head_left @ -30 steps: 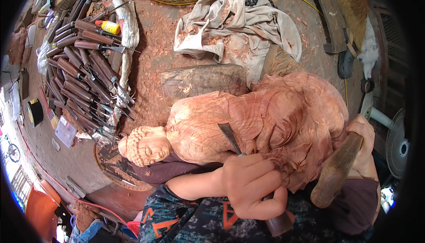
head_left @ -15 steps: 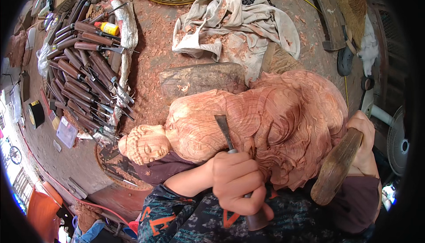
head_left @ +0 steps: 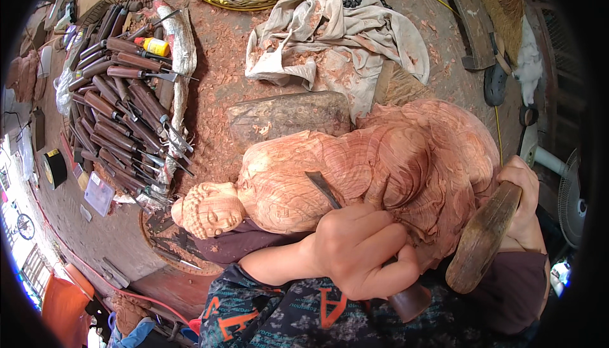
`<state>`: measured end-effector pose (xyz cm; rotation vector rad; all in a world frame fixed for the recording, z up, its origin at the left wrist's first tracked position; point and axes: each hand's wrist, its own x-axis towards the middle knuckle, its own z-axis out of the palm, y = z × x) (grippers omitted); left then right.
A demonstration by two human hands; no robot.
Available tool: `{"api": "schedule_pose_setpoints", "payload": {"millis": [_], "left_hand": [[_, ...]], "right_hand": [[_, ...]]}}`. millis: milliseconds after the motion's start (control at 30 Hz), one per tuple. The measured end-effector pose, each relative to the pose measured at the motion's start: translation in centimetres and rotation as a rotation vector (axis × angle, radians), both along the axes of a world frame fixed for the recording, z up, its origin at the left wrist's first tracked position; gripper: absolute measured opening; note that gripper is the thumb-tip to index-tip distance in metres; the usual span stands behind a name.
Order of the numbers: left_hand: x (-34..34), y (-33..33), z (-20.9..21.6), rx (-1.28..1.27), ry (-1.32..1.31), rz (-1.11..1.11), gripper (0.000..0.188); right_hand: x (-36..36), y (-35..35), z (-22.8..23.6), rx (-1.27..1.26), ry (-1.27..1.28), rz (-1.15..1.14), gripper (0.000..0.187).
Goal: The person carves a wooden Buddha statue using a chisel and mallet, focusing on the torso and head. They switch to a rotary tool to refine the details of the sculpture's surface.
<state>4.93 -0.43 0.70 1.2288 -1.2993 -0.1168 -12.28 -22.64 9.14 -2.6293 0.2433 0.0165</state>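
Now the left hand [head_left: 363, 251] sits further right, its chisel [head_left: 324, 190] leaning more.

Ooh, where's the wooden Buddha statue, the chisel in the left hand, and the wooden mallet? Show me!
Wooden Buddha statue [head_left: 374, 161]: head view, on its carved body, near the middle.
Held chisel [head_left: 323, 189]: head view, on its metal blade.
Wooden mallet [head_left: 484, 239]: head view, on its thick body.
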Motion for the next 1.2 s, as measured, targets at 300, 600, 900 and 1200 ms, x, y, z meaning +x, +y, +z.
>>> {"api": "schedule_pose_setpoints", "payload": {"millis": [300, 600, 900, 1200], "left_hand": [[-0.3, 1.3, -1.4, -0.188, -0.018, 0.071, 0.04], [-0.4, 0.4, -0.4, -0.034, -0.071, 0.042, 0.025], [0.0, 0.9, -1.8, -0.148, -0.034, 0.017, 0.025], [-2.6, 1.9, -1.6, -0.344, -0.084, 0.064, 0.037]], "right_hand": [[-0.3, 0.1, 0.6, -0.005, 0.024, -0.023, 0.035], [0.2, -0.3, -0.1, 0.012, 0.008, 0.017, 0.038], [-0.3, -0.2, 0.0, 0.013, 0.015, -0.001, 0.039], [-1.4, 0.2, -1.0, 0.061, -0.156, -0.052, 0.038]]}}
